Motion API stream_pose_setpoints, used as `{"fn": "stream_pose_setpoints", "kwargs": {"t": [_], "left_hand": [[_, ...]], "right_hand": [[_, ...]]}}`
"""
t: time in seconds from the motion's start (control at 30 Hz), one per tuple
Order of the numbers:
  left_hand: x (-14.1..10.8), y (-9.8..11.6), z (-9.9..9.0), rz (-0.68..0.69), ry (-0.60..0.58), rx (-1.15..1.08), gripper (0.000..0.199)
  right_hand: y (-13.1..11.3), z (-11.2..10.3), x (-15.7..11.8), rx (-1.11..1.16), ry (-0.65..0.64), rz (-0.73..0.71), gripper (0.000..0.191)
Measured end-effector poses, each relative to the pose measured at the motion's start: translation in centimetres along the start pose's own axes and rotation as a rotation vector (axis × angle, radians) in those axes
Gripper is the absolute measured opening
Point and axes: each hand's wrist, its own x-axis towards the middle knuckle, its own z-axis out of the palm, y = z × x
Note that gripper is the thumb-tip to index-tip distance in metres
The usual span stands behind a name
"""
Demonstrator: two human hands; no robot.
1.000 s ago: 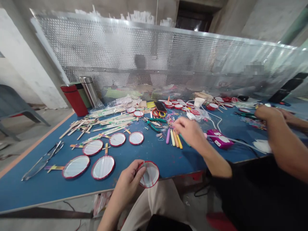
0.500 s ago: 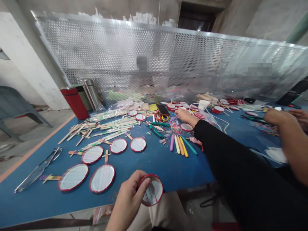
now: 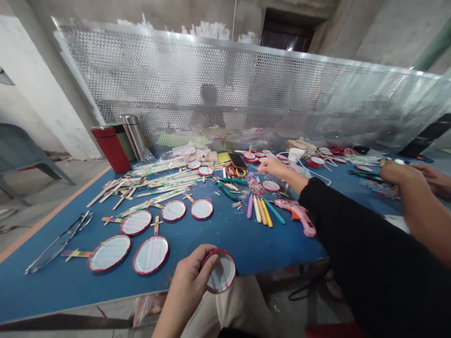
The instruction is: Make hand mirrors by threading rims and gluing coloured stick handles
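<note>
My left hand (image 3: pixel 192 272) pinches a round white lid (image 3: pixel 222 272) with a red rim, held over my lap at the table's front edge. Thin red strands cross the lid's face. Stretched far forward, my right hand (image 3: pixel 273 168) has its fingers drawn together above a pile of colourful rubber bands (image 3: pixel 256 184); anything between the fingertips is too small to make out. Close by lie another red-rimmed lid (image 3: pixel 271 186), green-handled pliers (image 3: pixel 227 191) and several coloured sticks (image 3: pixel 264 211). A pink glue gun (image 3: pixel 298 211) rests beneath my right forearm.
Several red-rimmed discs with stick handles (image 3: pixel 151 256) lie on the blue table (image 3: pixel 197 239). Wooden sticks (image 3: pixel 120 190), eyeglasses (image 3: pixel 61 244), a red bottle (image 3: pixel 111 149) and a phone (image 3: pixel 237 161) are about. A perforated metal screen (image 3: pixel 169 84) stands behind. Another person's hands (image 3: pixel 405 176) work at right.
My right hand has shifted slightly, its forearm moving right and uncovering more of the pink glue gun. The left hand still holds the lid, now a little higher in view.
</note>
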Motion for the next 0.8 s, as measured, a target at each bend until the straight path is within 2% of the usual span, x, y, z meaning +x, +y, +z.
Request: {"fn": "stream_pose_setpoints", "kwargs": {"t": [0.13,0.3,0.4,0.53,0.63,0.73,0.8], "left_hand": [[-0.2,0.1,0.2,0.004,0.049,-0.047,0.025],[-0.5,-0.3,-0.1,-0.006,0.011,-0.126,0.028],[-0.6,-0.3,-0.5,0.007,-0.038,-0.142,0.028],[-0.6,-0.1,-1.0,0.009,-0.105,-0.122,0.027],[-0.6,0.1,-1.1,0.014,-0.112,-0.118,0.026],[-0.5,0.1,-1.0,0.007,-0.106,-0.114,0.024],[-0.4,-0.1,-0.8,-0.010,-0.086,-0.109,0.025]], "right_hand": [[-4.4,0.3,-5.9,0.203,-0.083,-0.001,0.017],[-10.8,3.2,-15.9,0.415,-0.181,-0.085,0.016],[-13.3,5.4,-19.7,0.668,-0.103,-0.091,0.015],[-15.0,7.6,-21.4,0.863,-0.065,-0.028,0.017],[-15.6,8.3,-21.5,0.929,-0.046,-0.003,0.017],[-14.9,7.6,-20.7,0.874,-0.025,-0.033,0.015],[-13.5,6.1,-19.2,0.681,0.044,-0.085,0.015]]}}
